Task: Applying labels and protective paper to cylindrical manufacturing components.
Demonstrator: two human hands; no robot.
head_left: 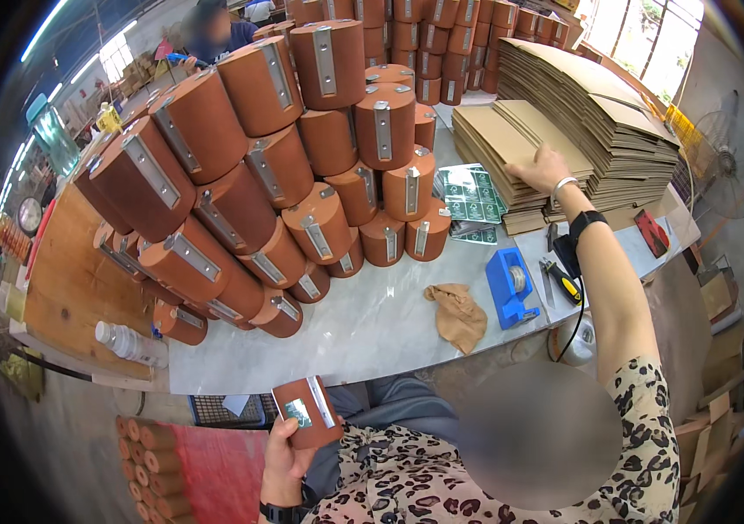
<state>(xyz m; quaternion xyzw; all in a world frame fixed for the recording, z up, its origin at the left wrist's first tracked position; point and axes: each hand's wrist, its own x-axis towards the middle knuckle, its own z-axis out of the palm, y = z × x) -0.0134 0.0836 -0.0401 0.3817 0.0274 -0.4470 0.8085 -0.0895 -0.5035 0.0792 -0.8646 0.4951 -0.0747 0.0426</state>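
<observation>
Low over my lap, my left hand (289, 450) holds a reddish-brown cylinder (319, 435) with a bright metal strip and a green-and-white label on its side. The thumb presses near the label. My right arm reaches far across the table, and my right hand (545, 168) is on a stack of flat cardboard pieces (516, 131), its fingers bent at the edge of the upper ones. Some fingertips there are hard to see. Left of that stack lie sheets of green labels (470, 194). Many similar reddish-brown cylinders (325, 140) are piled on the table's left side.
A blue tape dispenser (505, 293), a yellow-and-black tool (564, 284) and a crumpled brown cloth (456, 316) lie on the grey tabletop (363, 336). A taller cardboard stack (603, 105) rises at the far right. A plastic bottle (131, 343) lies left. Another person (214, 35) is behind the pile.
</observation>
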